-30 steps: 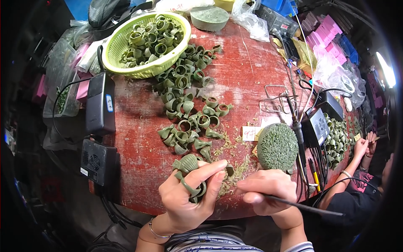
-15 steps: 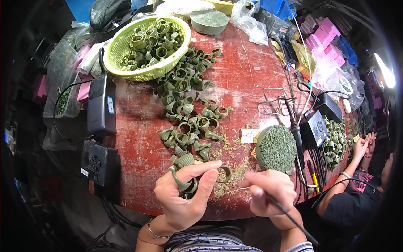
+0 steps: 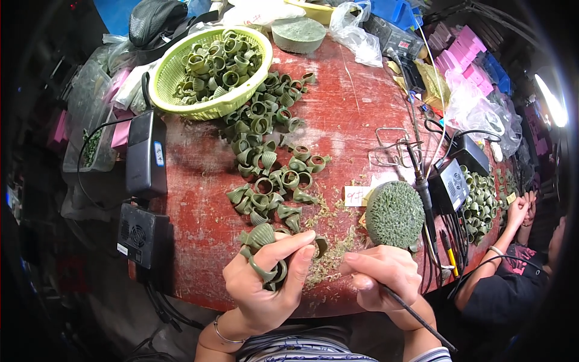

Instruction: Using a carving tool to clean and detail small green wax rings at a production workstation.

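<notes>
My left hand (image 3: 260, 292) pinches a green wax ring (image 3: 321, 246) between thumb and forefinger. More green rings (image 3: 274, 274) are tucked in its curled fingers. Facing it, my right hand (image 3: 389, 274) is closed round a thin dark rod-like tool (image 3: 423, 324), whose rear end slants toward the lower right. The tool's working tip cannot be made out; the right fingertips are a short way from the pinched ring. Just beyond my left hand, a spread of similar green rings (image 3: 263, 185) lies on the red table (image 3: 329, 145), with pale green shavings (image 3: 330, 265) beside it.
A yellow-green basket (image 3: 161, 81) of rings stands at the far left. Right of centre are a round rough green block (image 3: 395, 214), a wire stand (image 3: 395, 148) and corded black boxes (image 3: 451, 188). Another person (image 3: 506, 271) works at the right edge.
The pinched ring has turned from showing its round opening to nearly edge-on. My right hand has shifted slightly left and stays closed round the tool.
</notes>
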The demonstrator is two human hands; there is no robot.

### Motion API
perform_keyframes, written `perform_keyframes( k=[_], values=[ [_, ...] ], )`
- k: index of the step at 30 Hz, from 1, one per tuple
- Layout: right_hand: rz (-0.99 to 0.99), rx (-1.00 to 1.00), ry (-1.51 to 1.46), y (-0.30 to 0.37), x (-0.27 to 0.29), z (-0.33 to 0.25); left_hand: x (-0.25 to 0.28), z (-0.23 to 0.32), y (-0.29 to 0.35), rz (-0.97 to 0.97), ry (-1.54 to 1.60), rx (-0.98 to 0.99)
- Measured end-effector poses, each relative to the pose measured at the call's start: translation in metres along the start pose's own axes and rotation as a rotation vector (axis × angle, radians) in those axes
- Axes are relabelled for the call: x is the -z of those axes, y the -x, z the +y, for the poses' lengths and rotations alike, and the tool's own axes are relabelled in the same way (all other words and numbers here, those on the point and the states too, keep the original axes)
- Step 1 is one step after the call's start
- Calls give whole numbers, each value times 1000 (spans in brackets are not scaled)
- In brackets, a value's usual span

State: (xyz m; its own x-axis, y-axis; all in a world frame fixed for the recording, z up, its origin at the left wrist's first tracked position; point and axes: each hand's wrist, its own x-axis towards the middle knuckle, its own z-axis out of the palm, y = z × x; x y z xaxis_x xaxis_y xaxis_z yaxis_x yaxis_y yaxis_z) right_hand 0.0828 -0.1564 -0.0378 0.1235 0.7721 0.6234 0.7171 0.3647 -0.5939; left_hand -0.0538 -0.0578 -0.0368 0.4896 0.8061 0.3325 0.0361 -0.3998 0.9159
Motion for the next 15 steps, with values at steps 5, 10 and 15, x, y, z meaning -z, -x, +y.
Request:
perform_keyframes(
  k=[5, 10, 15],
  values=[
    [-37, 2, 120, -8, -5, 2, 3, 0, 2, -38, 150, 222],
    [-14, -40, 133, -4, -14, 5, 4, 5, -1, -141, 371, 450],
    [-53, -200, -59, -11, -11, 3, 5, 0, -4, -174, 347, 388]
  ],
)
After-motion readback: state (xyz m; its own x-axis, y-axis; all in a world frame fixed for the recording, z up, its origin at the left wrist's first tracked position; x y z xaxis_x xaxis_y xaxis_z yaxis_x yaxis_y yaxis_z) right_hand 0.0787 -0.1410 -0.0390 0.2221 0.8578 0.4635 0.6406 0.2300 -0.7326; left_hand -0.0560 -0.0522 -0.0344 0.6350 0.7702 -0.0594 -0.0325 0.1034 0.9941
